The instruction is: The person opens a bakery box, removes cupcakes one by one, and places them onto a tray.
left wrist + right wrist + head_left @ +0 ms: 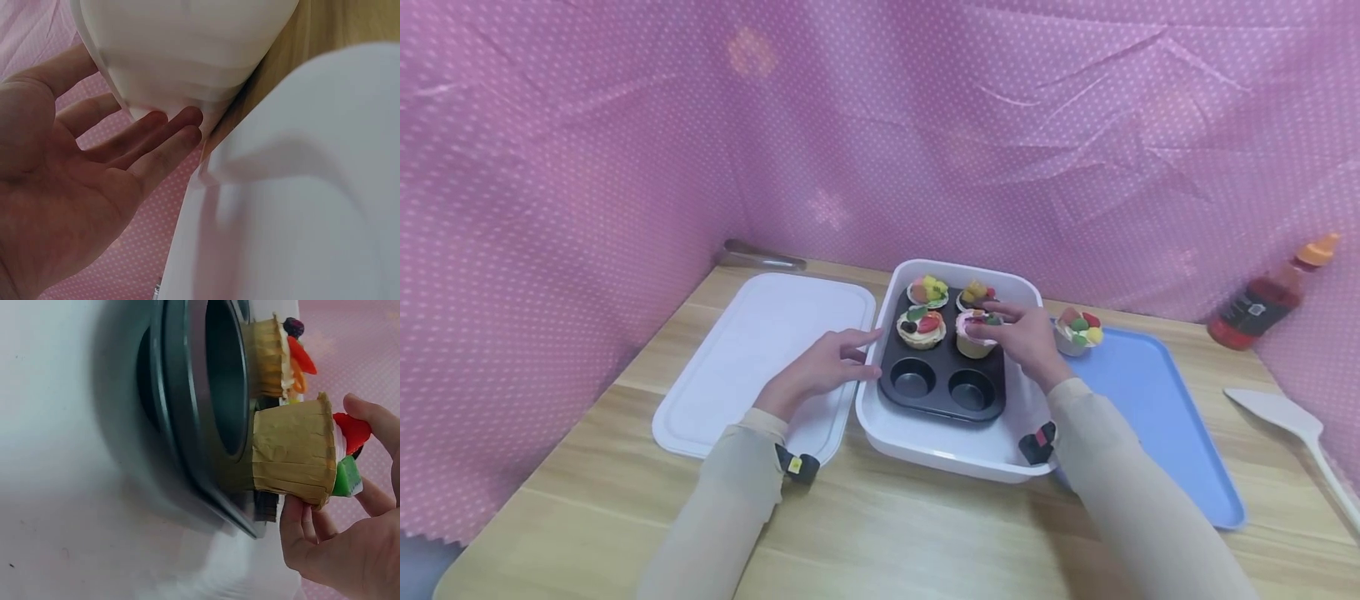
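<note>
My right hand (1026, 337) grips a cupcake (975, 347) in a tan paper cup by its upper part. In the right wrist view this cupcake (290, 450) shows red and green toppings and its base is at a dark muffin tin (936, 400); how deep it sits cannot be told. Three more fruit-topped cupcakes stand in the tin, including one with a strawberry (921, 328), and the two front cups are bare. The tin lies inside a white tub (917, 450). My left hand (823, 367) touches the tub's left wall with its fingers extended.
Left of the tub lies a white board (737, 367), with metal tongs (763, 256) behind it. On the right, a blue tray (1172, 433) bears another cupcake (1077, 332). A red sauce bottle (1262, 300) and a cream spatula (1285, 412) are farther right. A pink dotted cloth hangs behind.
</note>
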Demonstrator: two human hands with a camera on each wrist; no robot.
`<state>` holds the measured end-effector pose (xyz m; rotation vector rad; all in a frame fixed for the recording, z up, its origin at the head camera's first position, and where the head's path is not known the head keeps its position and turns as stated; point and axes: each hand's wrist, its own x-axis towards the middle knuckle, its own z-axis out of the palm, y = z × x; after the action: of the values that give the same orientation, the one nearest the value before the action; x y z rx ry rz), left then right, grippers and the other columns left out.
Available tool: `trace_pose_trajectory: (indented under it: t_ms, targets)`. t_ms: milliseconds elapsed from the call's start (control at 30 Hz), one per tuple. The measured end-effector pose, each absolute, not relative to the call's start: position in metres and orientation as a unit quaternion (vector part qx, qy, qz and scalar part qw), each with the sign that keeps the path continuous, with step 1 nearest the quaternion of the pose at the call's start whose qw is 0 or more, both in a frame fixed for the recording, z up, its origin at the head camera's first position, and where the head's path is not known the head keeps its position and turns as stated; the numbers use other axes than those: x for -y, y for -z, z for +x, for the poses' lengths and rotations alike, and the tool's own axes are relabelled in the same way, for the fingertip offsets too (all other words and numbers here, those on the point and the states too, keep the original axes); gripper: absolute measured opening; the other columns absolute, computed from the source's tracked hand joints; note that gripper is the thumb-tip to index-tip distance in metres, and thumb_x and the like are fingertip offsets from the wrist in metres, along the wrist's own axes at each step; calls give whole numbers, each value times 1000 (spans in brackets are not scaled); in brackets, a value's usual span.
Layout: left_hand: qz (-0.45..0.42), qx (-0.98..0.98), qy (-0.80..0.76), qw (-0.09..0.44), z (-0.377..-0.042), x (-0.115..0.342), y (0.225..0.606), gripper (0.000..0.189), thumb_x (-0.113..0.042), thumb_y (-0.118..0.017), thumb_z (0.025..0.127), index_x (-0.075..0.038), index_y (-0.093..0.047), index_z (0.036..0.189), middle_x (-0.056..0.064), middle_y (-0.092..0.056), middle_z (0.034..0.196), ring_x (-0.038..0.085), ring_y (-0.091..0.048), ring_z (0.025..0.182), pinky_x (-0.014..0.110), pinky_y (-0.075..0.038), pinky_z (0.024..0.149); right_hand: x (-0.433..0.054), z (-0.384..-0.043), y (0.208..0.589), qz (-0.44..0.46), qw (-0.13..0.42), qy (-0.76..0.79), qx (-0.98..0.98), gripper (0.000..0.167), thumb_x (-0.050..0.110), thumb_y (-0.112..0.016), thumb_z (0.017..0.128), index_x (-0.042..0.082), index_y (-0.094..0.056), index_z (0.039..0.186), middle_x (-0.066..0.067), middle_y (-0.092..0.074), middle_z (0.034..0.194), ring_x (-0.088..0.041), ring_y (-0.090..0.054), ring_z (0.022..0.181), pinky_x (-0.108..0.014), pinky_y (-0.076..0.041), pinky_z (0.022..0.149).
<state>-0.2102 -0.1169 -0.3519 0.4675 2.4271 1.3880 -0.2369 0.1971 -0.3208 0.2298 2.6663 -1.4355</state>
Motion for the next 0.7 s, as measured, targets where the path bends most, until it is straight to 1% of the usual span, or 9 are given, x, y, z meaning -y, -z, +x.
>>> trace_pose_trajectory:
  t_ms: [100, 267, 367, 467, 567, 667, 700]
  targets:
    - [161, -847, -484, 151, -210, 116, 352, 70, -19, -76, 90, -17, -45, 152, 12, -42, 159, 37, -57, 132, 52, -42, 115, -197, -235, 317, 76, 54, 468, -879, 70, 43, -86, 78, 16, -63, 138, -12, -46, 156, -34, -38, 143, -57, -37, 116]
    - [164, -846, -485, 150, -209, 117, 353, 70, -19, -76, 90, -17, -44, 153, 12, -43, 159, 37, -57, 132, 51, -43, 114, -200, -232, 307, 75, 64, 461, -882, 71, 49, -84, 79, 20, -61, 140, -12, -46, 156, -36, -37, 145, -63, -35, 115]
    - [168, -847, -483, 148, -209, 117, 353, 70, -19, -76, 90, -16, -44, 153, 13, -43, 159, 37, -57, 132, 51, -44, 113, -201, -231, 301, 64, 56, 463, -882, 71, 48, -84, 79, 20, -61, 140, -10, -49, 155, -36, -36, 146, -64, -34, 116]
    - [168, -847, -482, 147, -210, 117, 353, 71, -19, -76, 90, -16, -44, 152, 14, -43, 158, 38, -57, 132, 50, -45, 112, -202, -230, 294, 58, 41, 462, -884, 68, 47, -85, 78, 21, -65, 137, -10, -52, 152, -34, -40, 141, -61, -38, 113]
    - [169, -847, -481, 148, -211, 117, 353, 70, -19, -76, 90, -16, -44, 153, 14, -43, 158, 38, -57, 132, 50, -45, 112, -206, -228, 288, 53, 27, 454, -889, 66, 46, -86, 77, 20, -67, 134, -11, -53, 149, -33, -43, 133, -53, -43, 104]
    - [163, -849, -480, 151, -211, 117, 352, 70, -19, -76, 90, -17, -44, 153, 12, -43, 159, 37, -57, 132, 51, -45, 112, -212, -224, 282, 53, 14, 446, -893, 68, 46, -87, 77, 18, -66, 135, -11, -53, 150, -33, -45, 132, -50, -45, 101]
    - [162, -849, -479, 152, -211, 117, 352, 70, -20, -76, 90, -18, -44, 153, 12, -43, 159, 37, -57, 132, 51, -45, 112, -215, -224, 281, 52, 11, 445, -894, 70, 45, -86, 77, 16, -65, 137, -13, -54, 149, -35, -46, 133, -51, -46, 103]
